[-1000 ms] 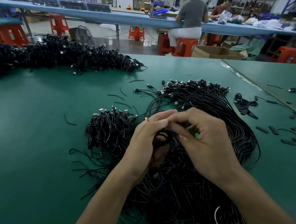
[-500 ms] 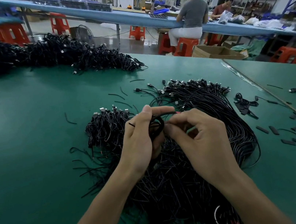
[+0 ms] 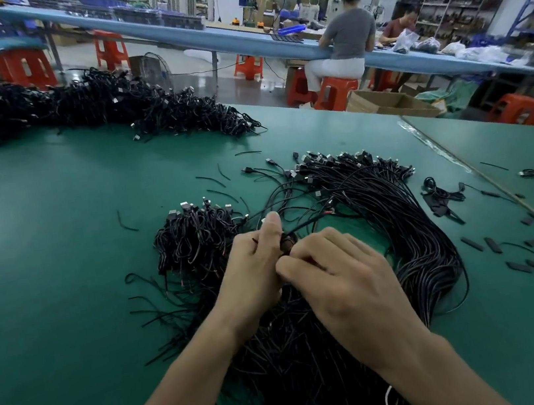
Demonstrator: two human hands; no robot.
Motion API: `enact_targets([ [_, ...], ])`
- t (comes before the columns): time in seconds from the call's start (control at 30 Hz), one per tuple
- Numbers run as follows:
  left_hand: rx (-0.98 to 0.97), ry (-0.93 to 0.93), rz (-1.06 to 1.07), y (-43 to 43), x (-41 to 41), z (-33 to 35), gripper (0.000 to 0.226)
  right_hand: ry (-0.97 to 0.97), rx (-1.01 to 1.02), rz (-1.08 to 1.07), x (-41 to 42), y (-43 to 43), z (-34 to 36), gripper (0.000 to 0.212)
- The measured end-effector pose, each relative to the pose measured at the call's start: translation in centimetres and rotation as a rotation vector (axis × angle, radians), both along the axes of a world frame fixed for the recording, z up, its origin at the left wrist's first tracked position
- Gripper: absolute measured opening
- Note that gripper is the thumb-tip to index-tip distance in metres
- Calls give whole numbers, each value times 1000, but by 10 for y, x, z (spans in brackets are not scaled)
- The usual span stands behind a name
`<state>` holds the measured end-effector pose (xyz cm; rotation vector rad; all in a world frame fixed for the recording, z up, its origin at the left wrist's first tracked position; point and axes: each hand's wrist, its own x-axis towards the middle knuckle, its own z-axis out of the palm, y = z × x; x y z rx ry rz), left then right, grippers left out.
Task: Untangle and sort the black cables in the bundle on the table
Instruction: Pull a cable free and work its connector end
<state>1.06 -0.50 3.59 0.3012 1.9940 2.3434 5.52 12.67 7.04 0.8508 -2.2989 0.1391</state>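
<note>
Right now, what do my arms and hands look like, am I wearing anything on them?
The left forearm and right forearm are bare to the frame edge, no sleeves showing. The left hand and right hand are ungloved; no rings, watch or bands visible.

The black cable bundle [image 3: 409,236] is sprawling on the green table [image 3: 43,270] — plug ends fanning at its far side, loose tails tangling nearer; a smaller looped clump [image 3: 194,237] is lying just left.
</note>
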Motion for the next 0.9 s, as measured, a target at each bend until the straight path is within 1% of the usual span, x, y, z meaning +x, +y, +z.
enact_targets([
  [0.07, -4, -116, -191, -6, 1, 2, 59, 50, 47, 63, -2, 2, 5, 8],
  [0.1, -14, -177, -251, -8, 2, 3, 55, 45, 65, 92, -3, 2, 8, 8],
  [0.17, -8, -297, -302, -9, 4, 5, 48, -33, 87, 121, -6, 3, 14, 6],
  [0.2, 0, -347, -314, -8, 4, 6, 49, -95, 75, 111, -7, 3, 16, 5],
  [0.27, 22, -422, -354, -5, 4, 6, 58, -204, 3, 50, -8, 4, 18, 8],
  [0.33, 57, -459, -456, -4, 4, 7, 64, -335, -140, 22, -9, 8, 17, 10],
  [0.37, 53, -436, -513, -6, 4, 7, 64, -422, -231, 30, -10, 11, 17, 10],
  [0.4, 22, -377, -563, -8, 4, 7, 60, -504, -308, 36, -10, 14, 17, 10],
  [0.43, -26, -296, -605, -11, 5, 8, 47, -564, -355, 30, -10, 16, 17, 9],
  [0.5, -126, -135, -681, -13, 7, 12, 16, -612, -366, -13, -11, 20, 19, 6],
  [0.53, -163, -93, -706, -13, 9, 12, 14, -621, -342, -37, -11, 20, 20, 6],
  [0.57, -195, -78, -704, -12, 9, 11, 20, -630, -303, -56, -10, 20, 21, 8],
  [0.63, -246, -88, -666, -8, 10, 9, 26, -651, -214, -86, -8, 19, 23, 16],
  [0.7, -296, -104, -634, -6, 10, 7, 27, -650, -151, -101, -6, 18, 25, 14],
  [0.73, -320, -113, -623, -5, 10, 6, 27, -634, -127, -101, -4, 17, 26, 11],
  [0.8, -355, -131, -595, -5, 10, 5, 16, -582, -74, -97, -1, 14, 28, 7],
  [0.9, -368, -158, -572, -5, 10, 4, 14, -485, 26, -100, 1, 10, 28, 10],
])
